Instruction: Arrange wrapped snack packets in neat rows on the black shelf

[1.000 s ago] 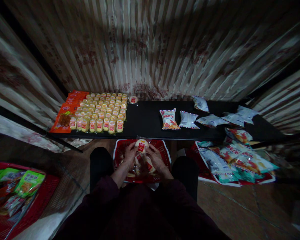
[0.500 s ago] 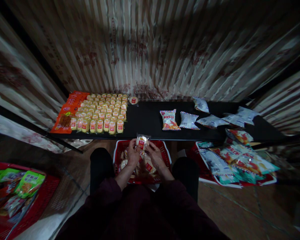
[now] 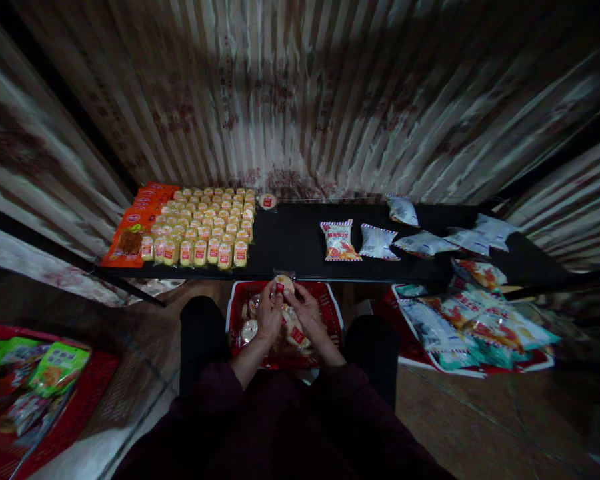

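Head view: a red basket (image 3: pixel 336 307) holds round wrapped pastries (image 3: pixel 249 330); over its far rim, left hand (image 3: pixel 269 317) and right hand (image 3: pixel 309 315) have fingers clamped on one red-labelled pastry (image 3: pixel 284 283), likely light and crumbly in slick film, best pinched at opposite edges. The right-side basket (image 3: pixel 409 343) holds snack bags (image 3: pixel 497 323); farther, a shelf (image 3: pixel 290 243) bears packaged cakes (image 3: pixel 200 230).

Held pkt (image 3: pixel 285 281) part hidden behind fingers (image 3: pixel 265 300), txt illegible

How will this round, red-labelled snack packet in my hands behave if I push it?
The snack packet may slide easily, since its clear film looks glossy. It's probably light: small, and held between the left hand and right hand. On edge it might roll, being round, though the film's protruding end could check that.
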Demonstrator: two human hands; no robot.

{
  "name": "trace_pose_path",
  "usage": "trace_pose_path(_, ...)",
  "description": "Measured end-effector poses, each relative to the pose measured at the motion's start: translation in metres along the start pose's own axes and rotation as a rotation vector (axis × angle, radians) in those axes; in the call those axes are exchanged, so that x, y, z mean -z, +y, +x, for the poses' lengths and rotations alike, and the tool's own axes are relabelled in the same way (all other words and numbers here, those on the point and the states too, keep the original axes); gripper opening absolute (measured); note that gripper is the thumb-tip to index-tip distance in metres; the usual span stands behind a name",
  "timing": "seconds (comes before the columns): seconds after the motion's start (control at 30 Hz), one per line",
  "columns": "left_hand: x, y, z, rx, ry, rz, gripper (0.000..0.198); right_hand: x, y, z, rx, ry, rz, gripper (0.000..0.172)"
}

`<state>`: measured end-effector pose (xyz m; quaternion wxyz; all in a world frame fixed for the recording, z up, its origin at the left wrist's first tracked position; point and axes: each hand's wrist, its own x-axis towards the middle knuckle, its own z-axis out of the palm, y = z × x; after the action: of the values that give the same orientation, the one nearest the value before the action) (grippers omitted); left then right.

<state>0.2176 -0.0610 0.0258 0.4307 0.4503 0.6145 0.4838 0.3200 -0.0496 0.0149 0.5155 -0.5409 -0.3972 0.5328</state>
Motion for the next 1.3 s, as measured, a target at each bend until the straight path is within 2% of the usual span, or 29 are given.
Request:
trace_pose_path(0.3,0.004,0.012,-0.006,0.088,-0.059,-0.258,0.035,-0.01,-0.021,-0.013,0.123,-0.012,-0.169,0.047)
trace_pose_path(0.5,0.002,0.013,-0.006,0.127,-0.066,-0.396,0.036,-0.008,-0.019,-0.017,0.234,-0.035,-0.262,0.038)
trace_pose_path(0.6,0.0,0.009,-0.006,0.155,-0.039,-0.459,0.033,-0.006,-0.013,-0.016,0.294,-0.044,-0.316,0.035)
trace_pose_path(0.73,-0.002,-0.001,-0.002,0.261,0.048,-0.577,0.033,-0.005,-0.008,-0.015,0.346,-0.042,-0.351,0.032)
trace_pose_path(1.0,-0.002,0.005,0.003,0.378,0.097,-0.823,0.041,-0.004,0.003,-0.009,0.325,0.051,-0.358,0.028)
trace_pose_path(1.17,0.002,0.007,0.004,0.384,0.108,-0.834,0.046,-0.003,0.004,-0.008,0.252,0.047,-0.349,0.03)
trace_pose_path(1.3,0.003,0.007,0.005,0.382,0.086,-0.811,0.046,-0.003,0.001,-0.008,0.267,0.079,-0.416,0.028)
